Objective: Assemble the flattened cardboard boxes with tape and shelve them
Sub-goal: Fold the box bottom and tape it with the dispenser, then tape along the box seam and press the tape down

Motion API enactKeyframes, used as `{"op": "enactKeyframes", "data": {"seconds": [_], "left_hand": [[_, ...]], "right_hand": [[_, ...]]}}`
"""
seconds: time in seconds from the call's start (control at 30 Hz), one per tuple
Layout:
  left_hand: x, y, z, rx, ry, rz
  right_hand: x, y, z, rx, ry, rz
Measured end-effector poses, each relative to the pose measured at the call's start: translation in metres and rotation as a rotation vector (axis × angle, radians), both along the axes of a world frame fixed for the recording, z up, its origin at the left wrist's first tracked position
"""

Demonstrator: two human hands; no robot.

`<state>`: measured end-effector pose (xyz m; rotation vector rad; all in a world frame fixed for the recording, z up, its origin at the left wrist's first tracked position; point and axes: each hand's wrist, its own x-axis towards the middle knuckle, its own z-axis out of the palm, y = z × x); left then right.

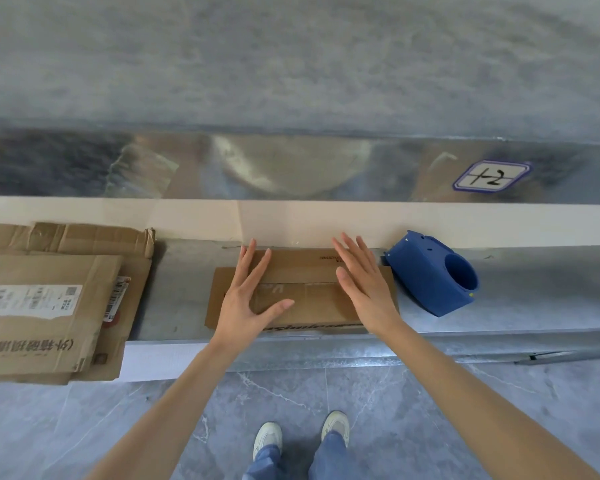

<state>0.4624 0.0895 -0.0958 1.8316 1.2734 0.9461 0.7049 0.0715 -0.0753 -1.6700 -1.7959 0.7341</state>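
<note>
Box [302,299]: flat on bench [534,296], mid, btwn stack [49,299] & dispenser [433,275].
L hand [246,296]: fingers straight, spread, flat on box.
R hand [364,289]: fingers straight, at box's R end.
Dispenser: blue, just R of box.

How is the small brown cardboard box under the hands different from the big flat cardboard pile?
The small brown cardboard box is one piece; the big flat cardboard pile is several stacked sheets. The pile overhangs the ledge; the box sits on it. The pile bears a white label; the box doesn't. Both are brown cardboard.
</note>
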Motion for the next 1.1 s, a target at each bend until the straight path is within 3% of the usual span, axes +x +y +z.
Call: {"op": "enactKeyframes", "data": {"seconds": [0.1,0.37,0.5,0.6,0.97,1.1], "left_hand": [[0.001,0.0,0.002,-0.041,-0.025,0.005],[-0.016,0.001,0.018,-0.06,0.148,-0.121],[-0.026,0.0,0.023,0.03,0.241,-0.129],[-0.032,-0.003,0.023,0.091,0.288,-0.142],[-0.051,0.001,0.031,0.079,0.413,-0.14],[-0.058,0.0,0.035,0.088,0.424,-0.022]], "right_hand": [[-0.001,0.0,0.0,-0.019,0.075,-0.031],[0.0,-0.001,0.002,0.1,-0.026,-0.111],[0.0,-0.007,0.007,0.165,0.001,-0.221],[0.008,-0.013,0.016,0.096,-0.004,-0.227],[0.035,-0.016,0.038,-0.142,-0.174,0.047],[0.031,-0.007,0.039,-0.173,-0.258,0.162]]}}
